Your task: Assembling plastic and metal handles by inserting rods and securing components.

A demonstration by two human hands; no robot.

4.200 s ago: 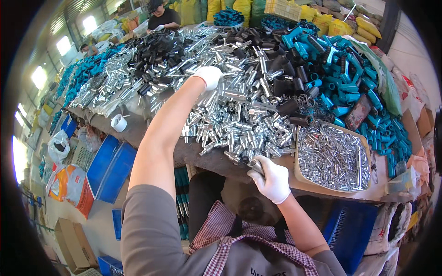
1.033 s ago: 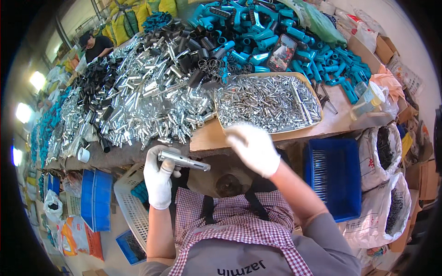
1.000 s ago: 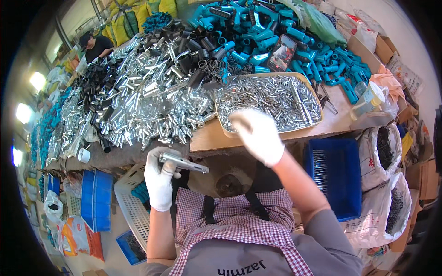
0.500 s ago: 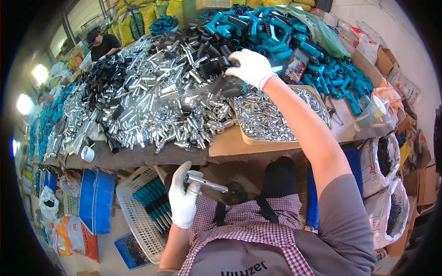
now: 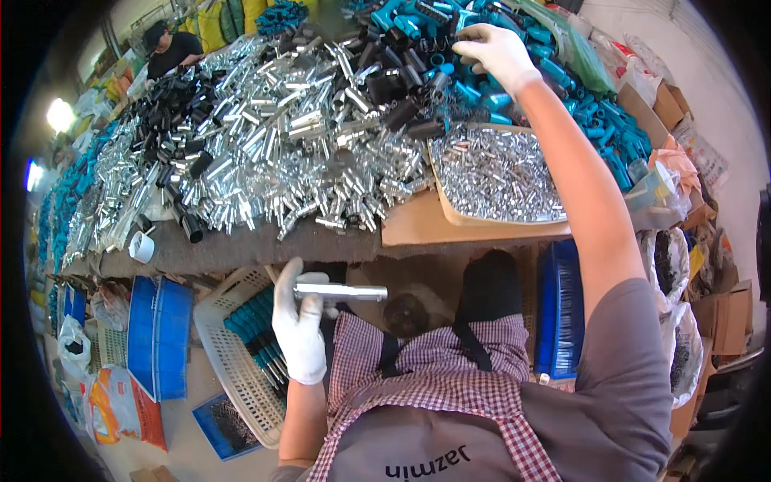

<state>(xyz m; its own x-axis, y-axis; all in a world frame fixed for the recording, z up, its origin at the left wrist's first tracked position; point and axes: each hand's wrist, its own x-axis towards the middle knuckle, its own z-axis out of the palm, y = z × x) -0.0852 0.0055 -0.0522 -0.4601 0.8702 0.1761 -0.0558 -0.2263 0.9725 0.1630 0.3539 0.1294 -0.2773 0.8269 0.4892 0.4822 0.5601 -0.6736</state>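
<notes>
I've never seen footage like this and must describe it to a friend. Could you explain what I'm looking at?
There's no machine: you see a person's white-gloved left hand and right hand. A fisheye camera worn on the head looks down, so straight edges bend near the rim.

The workbench bears heaped silver metal parts, black tubes, teal plastic parts and a shallow tray of small metal pieces.

The left hand holds a silver tube. The right reaches over the teal heap; whether it grips anything is unclear.

A tray [image 5: 474,220] sits before heaped handles [image 5: 556,71], right of piled tubes [image 5: 277,140].
</notes>
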